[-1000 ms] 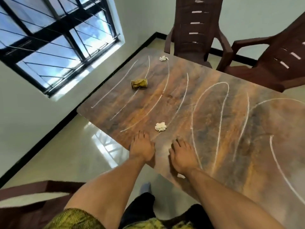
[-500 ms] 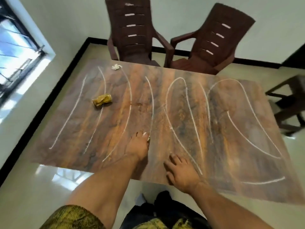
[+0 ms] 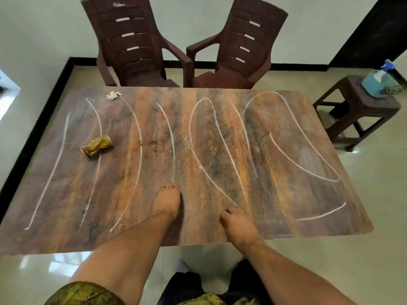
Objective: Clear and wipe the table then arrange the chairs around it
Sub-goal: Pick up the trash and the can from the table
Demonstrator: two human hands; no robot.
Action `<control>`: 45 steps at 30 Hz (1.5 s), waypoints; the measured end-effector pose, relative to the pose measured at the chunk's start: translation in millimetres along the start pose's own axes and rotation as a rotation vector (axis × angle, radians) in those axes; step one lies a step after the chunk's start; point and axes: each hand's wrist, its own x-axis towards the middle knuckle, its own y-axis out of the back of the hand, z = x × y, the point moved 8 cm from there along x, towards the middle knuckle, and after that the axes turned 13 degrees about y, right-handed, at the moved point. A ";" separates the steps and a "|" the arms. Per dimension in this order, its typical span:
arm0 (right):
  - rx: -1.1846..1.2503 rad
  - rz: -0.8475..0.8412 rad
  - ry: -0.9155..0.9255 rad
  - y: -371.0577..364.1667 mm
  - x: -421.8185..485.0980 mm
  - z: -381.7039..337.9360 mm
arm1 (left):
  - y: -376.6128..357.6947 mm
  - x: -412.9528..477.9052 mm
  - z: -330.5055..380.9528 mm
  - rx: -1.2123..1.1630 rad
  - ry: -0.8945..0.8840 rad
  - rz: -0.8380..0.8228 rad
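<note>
Table (image 3: 297,194) is lying under both hands, chalk-marked, not yet cleared. Left hand (image 3: 167,201) is pressing curled fingers (image 3: 169,188) down (over something? I cannot tell); right hand (image 3: 239,223) is resting loose, empty, probably bracing the lean. Can (image 3: 97,146) and wad (image 3: 112,95) are sitting beyond, left of the fingers.

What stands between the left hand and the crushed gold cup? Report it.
Nothing visible does. Between the left hand and the crushed gold cup lies only bare table crossed by white lines. The crumpled tissue sits near the far edge, off that path.
</note>
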 end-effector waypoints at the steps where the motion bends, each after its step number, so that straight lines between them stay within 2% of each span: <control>1: 0.014 0.013 0.004 4.4 -2.2 7.6 | 1.4 -1.5 11.6 0.006 -0.007 0.005; 7: 0.047 0.081 0.009 34.8 -17.7 49.8 | 9.4 -8.7 103.9 -0.020 -0.076 0.029; 10: 0.066 0.128 0.036 54.1 -36.7 92.9 | 10.5 -13.9 166.6 -0.030 -0.104 0.040; 16: 0.056 0.235 0.048 113.6 -97.2 232.4 | 6.4 -33.5 318.9 -0.141 -0.093 0.128; 23: 0.108 0.302 0.004 184.7 -187.7 382.1 | -6.2 -80.8 513.5 -0.206 -0.248 0.196; 29: 0.131 0.248 -0.117 203.5 -227.9 458.5 | -38.3 -95.5 629.1 -0.185 -0.343 0.096; 33: 0.157 0.212 -0.129 204.5 -237.7 499.8 | -50.0 -88.3 687.2 -0.154 -0.360 0.052; 40: 0.028 0.076 -0.078 220.1 -200.0 595.0 | -65.3 -26.9 754.1 -0.172 -0.256 -0.005; 45: -0.042 -0.011 0.003 266.9 -158.4 659.8 | -62.6 14.9 803.6 -0.161 -0.140 -0.043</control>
